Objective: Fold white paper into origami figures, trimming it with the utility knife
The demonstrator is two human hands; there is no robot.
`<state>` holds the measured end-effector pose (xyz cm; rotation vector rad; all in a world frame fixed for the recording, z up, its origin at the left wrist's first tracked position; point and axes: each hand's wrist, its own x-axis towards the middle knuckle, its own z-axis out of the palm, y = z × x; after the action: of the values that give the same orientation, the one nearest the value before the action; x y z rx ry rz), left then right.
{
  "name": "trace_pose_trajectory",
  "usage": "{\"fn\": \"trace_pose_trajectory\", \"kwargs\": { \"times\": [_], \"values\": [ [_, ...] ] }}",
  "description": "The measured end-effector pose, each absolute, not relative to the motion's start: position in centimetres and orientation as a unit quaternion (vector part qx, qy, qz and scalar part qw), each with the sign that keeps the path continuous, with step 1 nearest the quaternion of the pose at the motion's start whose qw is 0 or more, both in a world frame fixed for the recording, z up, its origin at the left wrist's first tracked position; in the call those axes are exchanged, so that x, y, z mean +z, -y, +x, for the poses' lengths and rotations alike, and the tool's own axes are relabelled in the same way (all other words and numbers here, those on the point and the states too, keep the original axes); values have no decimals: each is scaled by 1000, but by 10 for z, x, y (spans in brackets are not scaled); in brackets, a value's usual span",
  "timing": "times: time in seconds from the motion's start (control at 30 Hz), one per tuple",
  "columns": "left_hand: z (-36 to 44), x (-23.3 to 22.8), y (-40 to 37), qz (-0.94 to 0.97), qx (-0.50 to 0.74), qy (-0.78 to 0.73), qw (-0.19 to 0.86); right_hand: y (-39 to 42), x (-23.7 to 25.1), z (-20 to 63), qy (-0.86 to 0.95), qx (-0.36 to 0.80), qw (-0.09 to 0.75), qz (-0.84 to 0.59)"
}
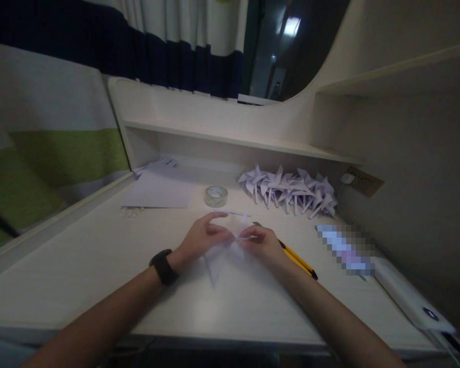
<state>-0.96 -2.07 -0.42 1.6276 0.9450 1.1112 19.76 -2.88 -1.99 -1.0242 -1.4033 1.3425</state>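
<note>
Both my hands pinch a piece of white paper above the middle of the desk. It is partly folded, and a pointed corner hangs down below my left hand. My left hand has its thumb and fingers closed on the paper's left side, with a black watch on the wrist. Fingertips of my right hand press together at the paper's centre. Just behind the paper lies a thin white paper stick. A yellow and black tool, seemingly a utility knife, lies partly hidden beside my right forearm.
Beyond my hands sits a roll of clear tape. Several white paper pinwheels are piled at the back right. A stack of white paper lies back left. On the right are a pixelated phone and a white box-like device.
</note>
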Motion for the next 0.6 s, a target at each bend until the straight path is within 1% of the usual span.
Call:
{"fn": "trace_pose_trajectory", "kwargs": {
  "times": [0.13, 0.17, 0.2, 0.27, 0.33, 0.4, 0.5, 0.6],
  "values": [
    [-26, 3, 10, 602, 584, -495, 227, 23, -20, 201, 516, 564, 501, -407],
    [-30, 2, 6, 593, 586, -523, 179, 22, -20, 202, 512, 563, 503, -409],
    [-33, 0, 2, 592, 568, -551, 153, 20, -21, 203, 509, 564, 503, -411],
    [-37, -5, -4, 590, 513, -602, 163, 19, -22, 204, 506, 565, 506, -410],
    [-38, -12, -7, 589, 460, -624, 229, 18, -25, 203, 508, 564, 510, -404],
    [-37, -17, -7, 584, 435, -617, 299, 17, -27, 203, 513, 562, 507, -404],
    [-35, -21, -4, 559, 451, -595, 360, 16, -29, 202, 510, 564, 505, -409],
    [-34, -20, -2, 548, 498, -563, 367, 16, -31, 201, 504, 563, 509, -412]
  ]
}}
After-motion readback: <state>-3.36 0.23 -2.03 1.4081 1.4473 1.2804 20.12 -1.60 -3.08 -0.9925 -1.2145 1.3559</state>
